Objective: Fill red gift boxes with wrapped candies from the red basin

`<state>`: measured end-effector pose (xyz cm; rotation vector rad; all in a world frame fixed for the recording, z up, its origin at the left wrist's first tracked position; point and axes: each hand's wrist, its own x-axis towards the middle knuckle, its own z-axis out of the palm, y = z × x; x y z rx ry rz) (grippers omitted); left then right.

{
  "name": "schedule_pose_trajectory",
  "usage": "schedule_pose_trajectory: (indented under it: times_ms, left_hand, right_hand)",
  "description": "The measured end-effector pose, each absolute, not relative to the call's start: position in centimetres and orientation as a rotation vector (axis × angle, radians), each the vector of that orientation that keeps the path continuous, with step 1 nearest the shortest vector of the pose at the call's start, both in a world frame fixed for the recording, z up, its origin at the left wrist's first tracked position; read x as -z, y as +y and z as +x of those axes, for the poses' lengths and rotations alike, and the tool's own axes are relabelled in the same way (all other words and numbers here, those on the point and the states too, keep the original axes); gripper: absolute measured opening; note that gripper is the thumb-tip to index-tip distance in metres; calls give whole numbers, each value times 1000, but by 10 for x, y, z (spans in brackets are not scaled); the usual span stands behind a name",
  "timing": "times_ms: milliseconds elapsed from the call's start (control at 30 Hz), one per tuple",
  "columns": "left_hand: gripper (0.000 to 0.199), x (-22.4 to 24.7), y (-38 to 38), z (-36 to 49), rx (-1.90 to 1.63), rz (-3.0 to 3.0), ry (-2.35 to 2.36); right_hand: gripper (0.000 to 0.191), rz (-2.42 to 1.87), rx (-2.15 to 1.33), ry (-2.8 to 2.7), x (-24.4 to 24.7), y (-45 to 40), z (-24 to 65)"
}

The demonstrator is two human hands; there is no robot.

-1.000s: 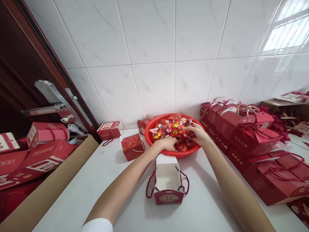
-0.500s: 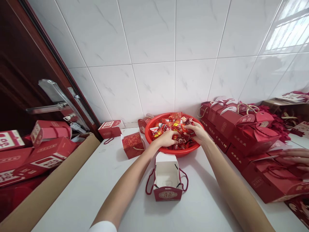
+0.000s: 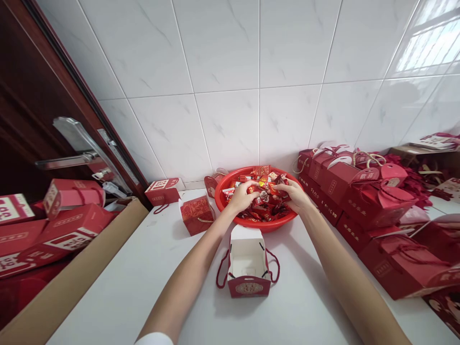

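Both hands reach into a red plastic basin [image 3: 247, 223] heaped with wrapped candies [image 3: 262, 211]. My left hand [image 3: 244, 196] is over the left part of the heap, its fingers curled round candy. On the right side of the basin, my right hand [image 3: 295, 196] has its thumb and fingers closed on wrapped candy, its fingertips partly hidden among the wrappers. Between my forearms stands an open red gift box [image 3: 249, 288] with a white inside and dark red cord handles. It holds nothing that I can see.
Filled-out red gift boxes [image 3: 354, 191] are stacked along the right. More red boxes [image 3: 70, 227] lie in a cardboard carton [image 3: 89, 258] at the left, below a door handle [image 3: 72, 160]. A patterned red box [image 3: 197, 215] sits left of the basin, against a tiled wall [image 3: 226, 129].
My left hand has shifted slightly up and left over the candies. My right hand stays near the same spot. Another person's hand at the right edge has mostly withdrawn behind a box.
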<state>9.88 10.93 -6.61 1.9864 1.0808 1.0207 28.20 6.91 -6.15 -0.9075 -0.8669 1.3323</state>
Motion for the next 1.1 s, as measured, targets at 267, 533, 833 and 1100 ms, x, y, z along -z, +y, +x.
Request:
schedule_pose_trajectory:
  times_ms: [267, 533, 833, 1100]
  left_hand:
    - [26, 63, 108, 96, -1086, 1944, 1079]
    - [34, 67, 111, 95, -1125, 1918, 1078]
    - [30, 68, 112, 97, -1077, 1733, 1083]
    - [32, 61, 114, 90, -1202, 1775, 1102]
  right_hand:
    - [39, -926, -1306, -880, 60, 67, 281]
    - [37, -905, -1289, -864, 60, 67, 281]
    - [36, -888, -1288, -847, 57, 65, 279]
    - [37, -884, -1272, -851, 57, 64, 279]
